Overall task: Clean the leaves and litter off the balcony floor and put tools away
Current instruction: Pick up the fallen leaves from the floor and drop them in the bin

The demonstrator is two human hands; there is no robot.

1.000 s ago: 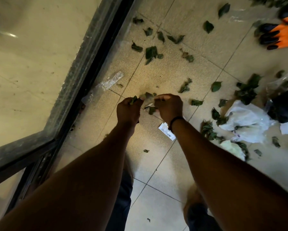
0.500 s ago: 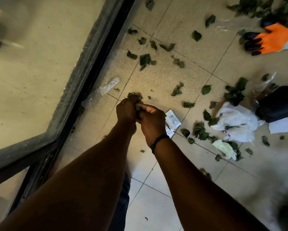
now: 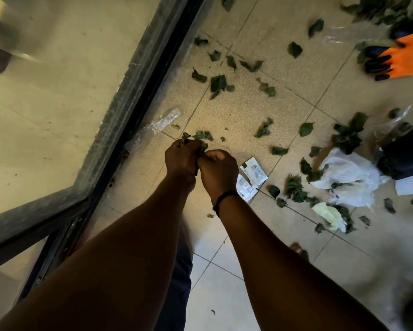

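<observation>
Hemmed on the left by the sliding door frame and a clear wrapper, on the right by torn packets, white bags and scattered leaves; bare tile floor open below.

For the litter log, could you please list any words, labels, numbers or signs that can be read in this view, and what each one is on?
None can be read.
White sachets on the floor beside the right hand: a green patch, a barcode and lines of print, all too small and blurred to read.
White paper at the right edge: no print shows.
Orange glove: no marking shows.
</observation>
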